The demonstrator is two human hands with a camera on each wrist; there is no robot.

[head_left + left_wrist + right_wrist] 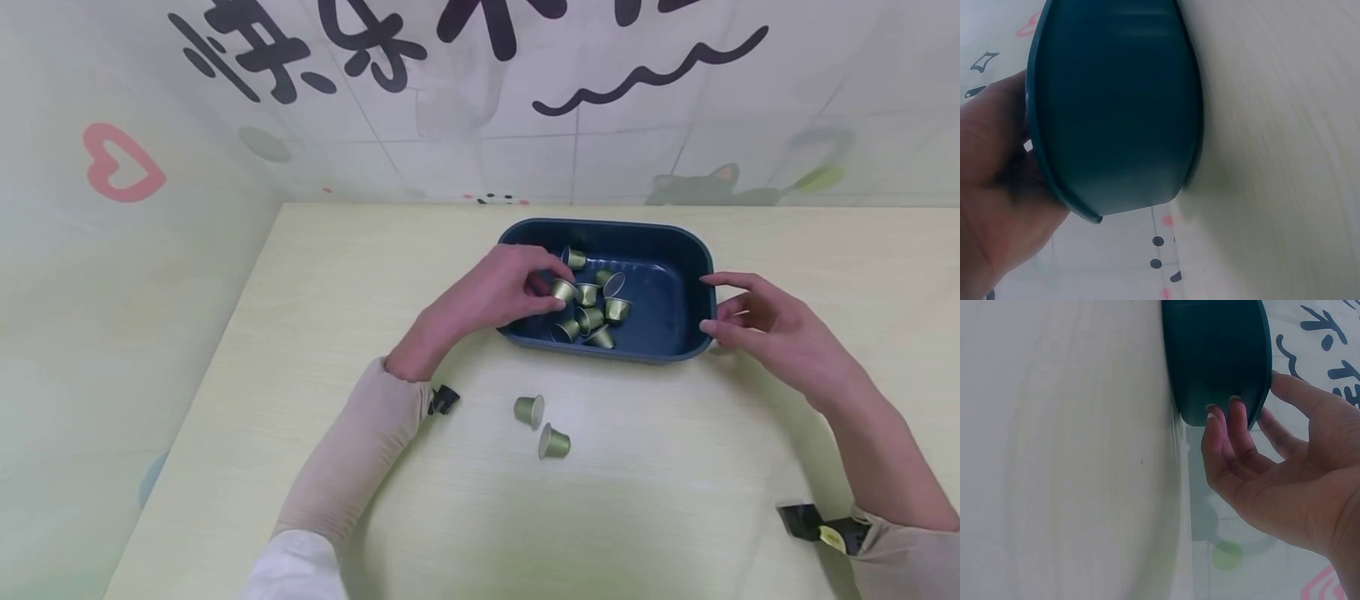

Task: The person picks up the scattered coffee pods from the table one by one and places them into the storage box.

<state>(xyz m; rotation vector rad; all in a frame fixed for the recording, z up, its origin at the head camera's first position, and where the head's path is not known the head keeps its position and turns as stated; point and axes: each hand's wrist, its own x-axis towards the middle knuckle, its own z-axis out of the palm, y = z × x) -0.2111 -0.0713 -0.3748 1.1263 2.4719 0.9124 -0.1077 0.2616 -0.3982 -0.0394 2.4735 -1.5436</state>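
A dark blue bin (pixel 667 292) stands on the table with several green coffee capsules (pixel 617 311) lying in its left and middle part. My left hand (pixel 510 287) reaches over the bin's left end and pinches a coffee capsule (pixel 564 291) between thumb and fingers. In the left wrist view the bin's outer wall (pixel 1116 112) hides that capsule. At the bin's right end, my right hand (pixel 772 325) touches the outside with spread fingertips. Its fingers (pixel 1241 434) rest against the end wall in the right wrist view.
Two coffee capsules, one upper (pixel 527 410) and one lower (pixel 555 442), lie on their sides on the pale table (pixel 660 500) in front of the bin. A wall sheet (pixel 465 158) with black lettering rises behind the table's back edge.
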